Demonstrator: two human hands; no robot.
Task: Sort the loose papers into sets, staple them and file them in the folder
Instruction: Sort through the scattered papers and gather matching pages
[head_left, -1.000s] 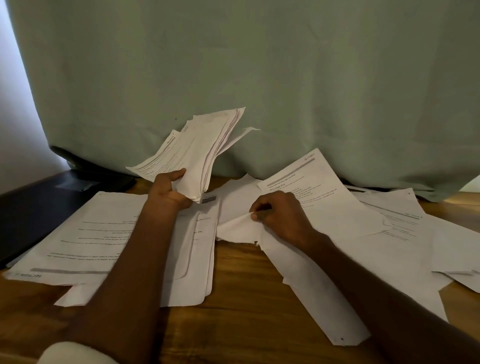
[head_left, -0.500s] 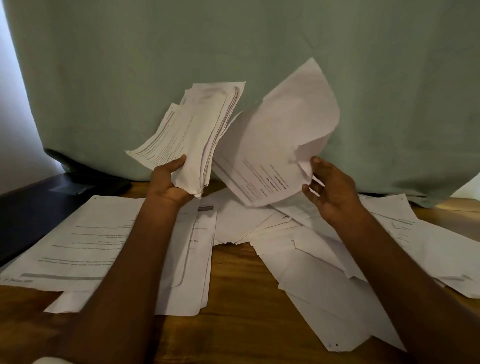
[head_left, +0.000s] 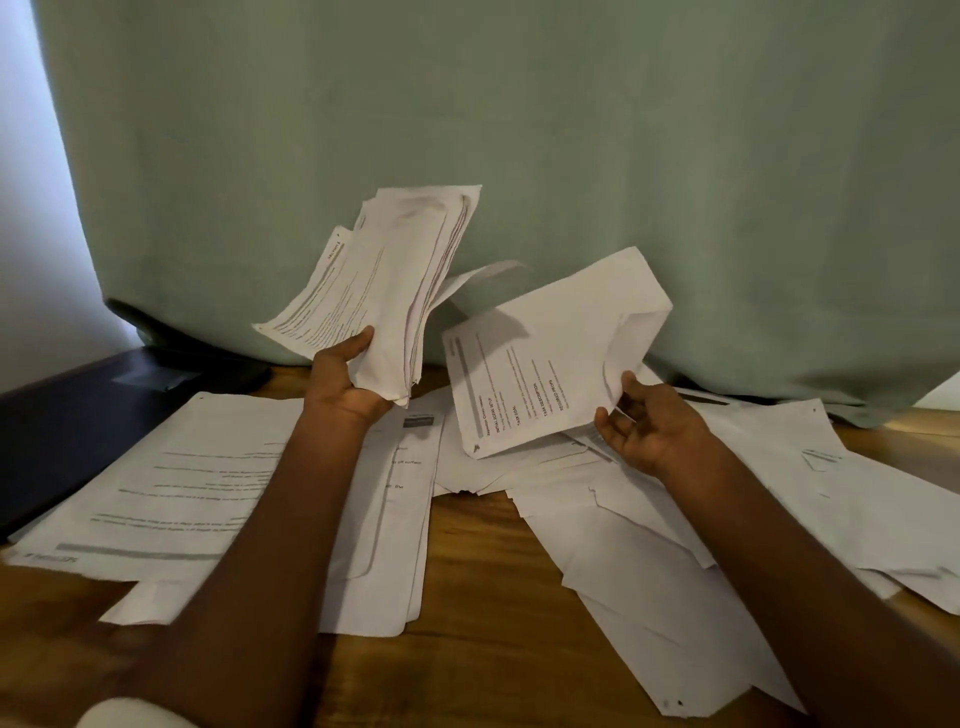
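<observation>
My left hand (head_left: 347, 382) grips the lower corner of a thick stack of printed papers (head_left: 387, 291), held upright above the table. My right hand (head_left: 641, 428) holds one printed sheet (head_left: 550, 353) by its right edge, thumb on top and fingers under it; the sheet is tilted, its text facing me, its far corner curled. Loose white sheets (head_left: 623, 525) lie scattered over the wooden table (head_left: 478, 649) beneath both hands. A wide pile of printed pages (head_left: 171, 483) lies under my left forearm.
A dark flat object (head_left: 67, 415) lies at the table's left edge, partly under the green curtain (head_left: 519, 130) that hangs behind the table. More sheets (head_left: 857, 493) spread to the right edge of view.
My right hand picked a sheet off the table, lifted it high and has now lowered and turned it so its text faces me. My left hand keeps the stack raised.
</observation>
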